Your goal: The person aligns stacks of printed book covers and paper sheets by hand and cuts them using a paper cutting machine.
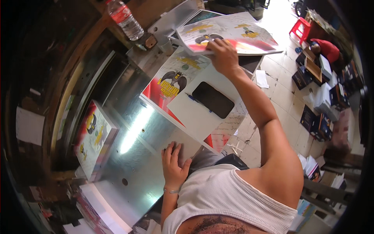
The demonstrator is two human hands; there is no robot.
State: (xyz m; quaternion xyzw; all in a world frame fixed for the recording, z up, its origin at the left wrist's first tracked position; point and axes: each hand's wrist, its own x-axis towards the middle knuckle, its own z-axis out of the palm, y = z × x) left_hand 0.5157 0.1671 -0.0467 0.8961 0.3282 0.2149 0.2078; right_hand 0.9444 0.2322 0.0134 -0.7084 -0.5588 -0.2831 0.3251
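My right hand (224,56) reaches far forward, its fingers closed on the near edge of a stack of printed sheets (249,35) with red, yellow and black artwork. Below it lies a second printed stack (165,84) with a dark winged figure on it. A blank white sheet (183,113) covers part of that stack. On the white sheet rest a black smartphone (213,99) and a blue pen (191,97), partly under the phone. My left hand (174,165) lies flat, fingers stretched, on the shiny metal table (128,160), near the stack's front edge.
Another thick printed stack (95,138) stands at the left of the metal table. A water bottle (125,20) is at the upper left. On the tiled floor at right are boxes (317,123), a red stool (300,29) and a person in red (326,50).
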